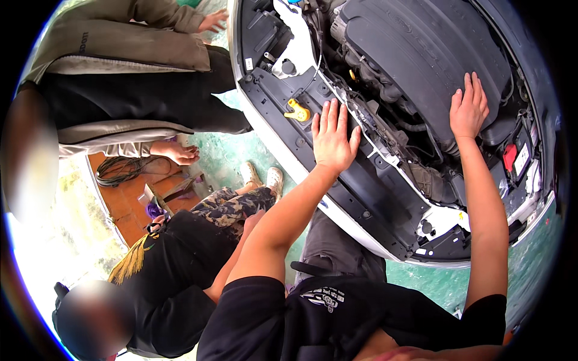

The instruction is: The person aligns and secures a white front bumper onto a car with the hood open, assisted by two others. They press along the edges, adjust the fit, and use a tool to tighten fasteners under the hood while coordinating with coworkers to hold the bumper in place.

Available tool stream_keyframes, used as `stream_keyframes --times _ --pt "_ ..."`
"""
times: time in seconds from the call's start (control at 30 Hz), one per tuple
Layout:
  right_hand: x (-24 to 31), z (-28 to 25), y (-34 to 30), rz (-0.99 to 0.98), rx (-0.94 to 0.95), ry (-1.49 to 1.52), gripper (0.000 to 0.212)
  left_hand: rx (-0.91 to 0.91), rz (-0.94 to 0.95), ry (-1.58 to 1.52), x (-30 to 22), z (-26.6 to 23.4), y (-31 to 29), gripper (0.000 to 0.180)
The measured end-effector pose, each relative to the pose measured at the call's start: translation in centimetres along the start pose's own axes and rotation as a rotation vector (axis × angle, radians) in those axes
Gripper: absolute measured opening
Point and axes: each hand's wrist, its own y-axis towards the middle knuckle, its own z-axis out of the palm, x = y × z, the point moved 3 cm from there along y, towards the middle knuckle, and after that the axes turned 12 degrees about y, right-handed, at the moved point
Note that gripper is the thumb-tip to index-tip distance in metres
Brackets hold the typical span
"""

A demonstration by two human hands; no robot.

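Note:
Under the raised or absent hood of a car, an engine bay lies before me. Fingers spread, my left hand (335,137) rests flat over the black front panel (361,180) behind the bumper, holding nothing. Just left of its fingertips is a yellow plastic piece (297,111), which looks like a cap or handle. My right hand (468,109) lies farther right on the large black engine cover (415,54), its fingers stretched out and nothing in them. Hoses and wiring (415,127) show between the two hands.
A battery's red terminal cover (510,157) sits at the right of the bay. One person in a brown jacket (132,45) stands at the left; another in black (180,259) is beside me, near an orange-brown surface (117,198) with coiled black cable (114,172). The floor (229,147) is green.

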Motion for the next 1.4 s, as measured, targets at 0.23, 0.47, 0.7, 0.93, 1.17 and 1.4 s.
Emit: stream_keyframes --times 0.23,0.47,0.7,0.93,1.17,1.4 --pt "0.9 -0.1 0.3 0.017 0.041 -0.009 0.052 0.032 0.004 0.026 0.9 -0.3 0.4 0.067" --pt "1.1 0.0 0.4 0.015 0.019 -0.026 0.053 0.067 0.013 -0.018 1.2 -0.5 0.8 0.068" --pt "0.7 0.5 0.6 0.001 0.007 0.004 0.053 0.04 0.02 -0.182 1.5 -1.0 0.8 0.062" --pt "-0.1 0.5 0.1 0.025 -0.032 0.009 0.051 0.725 0.118 -0.53 -4.8 -3.6 -8.6 0.089" --pt "2.0 -1.9 1.3 0.041 0.01 0.048 0.052 0.813 -0.012 -0.44 -4.8 -2.6 -7.2 0.086" --pt "-0.6 0.9 0.0 -0.001 -0.062 0.038 0.051 0.661 -0.288 -0.717 -4.7 -3.4 -9.5 0.075"
